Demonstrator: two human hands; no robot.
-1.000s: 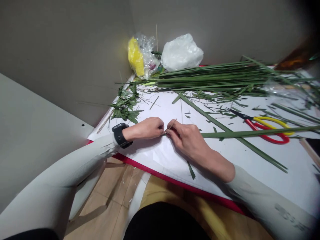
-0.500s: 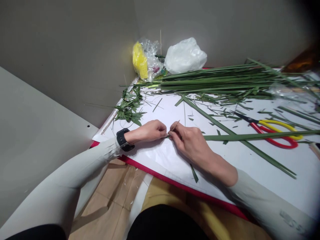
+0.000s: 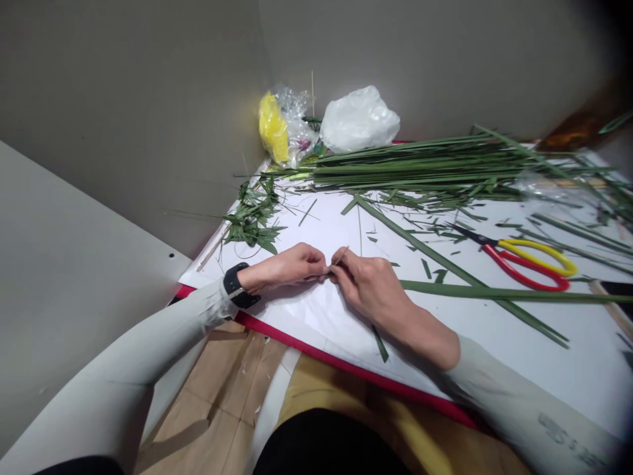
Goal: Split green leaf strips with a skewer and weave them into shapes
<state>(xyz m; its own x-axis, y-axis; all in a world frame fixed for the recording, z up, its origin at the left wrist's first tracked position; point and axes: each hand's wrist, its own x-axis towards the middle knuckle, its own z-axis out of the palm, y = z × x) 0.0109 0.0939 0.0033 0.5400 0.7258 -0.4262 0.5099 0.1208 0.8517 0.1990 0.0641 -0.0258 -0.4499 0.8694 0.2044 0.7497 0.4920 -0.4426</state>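
Note:
My left hand (image 3: 291,266) and my right hand (image 3: 368,284) meet fingertip to fingertip over the white sheet (image 3: 494,330) on the table. Both are closed in a pinch on the near end of a long green leaf strip (image 3: 494,292) that runs off to the right. A thin pale stick (image 3: 340,254) pokes up between the fingers of my right hand. A black watch sits on my left wrist.
Red and yellow scissors (image 3: 529,262) lie to the right. A long bundle of green leaves (image 3: 435,168) lies across the back. Leaf cuttings (image 3: 252,214) pile at the left edge. A yellow bag (image 3: 273,128) and a white plastic bag (image 3: 359,119) sit in the corner.
Both hands stay pinched together at the same spot. The far end of the leaf strip has swung nearer to me, from pointing at the scissors' handles to lying below them.

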